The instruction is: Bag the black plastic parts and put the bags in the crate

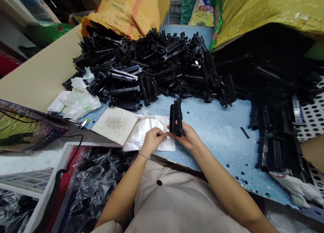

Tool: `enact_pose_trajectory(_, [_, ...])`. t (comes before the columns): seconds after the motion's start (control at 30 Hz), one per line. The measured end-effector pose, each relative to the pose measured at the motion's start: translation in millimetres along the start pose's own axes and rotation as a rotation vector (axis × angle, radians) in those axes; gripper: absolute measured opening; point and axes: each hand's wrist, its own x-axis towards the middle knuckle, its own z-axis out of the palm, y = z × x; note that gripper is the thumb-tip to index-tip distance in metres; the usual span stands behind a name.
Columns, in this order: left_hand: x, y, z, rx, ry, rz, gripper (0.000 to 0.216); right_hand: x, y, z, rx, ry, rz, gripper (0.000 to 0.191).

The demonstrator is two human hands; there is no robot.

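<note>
A long black plastic part (176, 118) stands nearly upright above the table, with my right hand (189, 135) closed round its lower end. To the left of it, my left hand (154, 140) is closed in a pinch with its fingertips close to the part's base; what it pinches, if anything, is too small to make out. Beneath my left hand lies a white plastic bag (138, 135). Beside that bag, a pale square board (101, 125) bears a patch of many tiny light-coloured pieces (116, 123).
A large heap of similar black parts (152, 64) spreads across the back of the blue table (215, 125), below an orange sack (131, 10). More parts (277, 148) lie at right near a yellow sack (265, 13). A crate (66, 158) with plastic-wrapped contents stands lower left.
</note>
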Motion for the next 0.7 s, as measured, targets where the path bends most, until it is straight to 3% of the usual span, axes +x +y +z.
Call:
enact_pose_trajectory(0.23, [-5,1,-1,0.032,0.026,0.02,0.016,-3,3,6,-0.057,-0.002,-0.05,0.025])
enact_pose_trajectory(0.43, [-3,3,-2,0.139,0.032,0.059,0.022,-4,-12,6,-0.088,0.04,-0.076,0.025])
enact_pose_trajectory(0.7, [-7,9,2,0.228,0.086,0.086,0.013,-5,-4,2,-0.064,0.007,0.016,0.025])
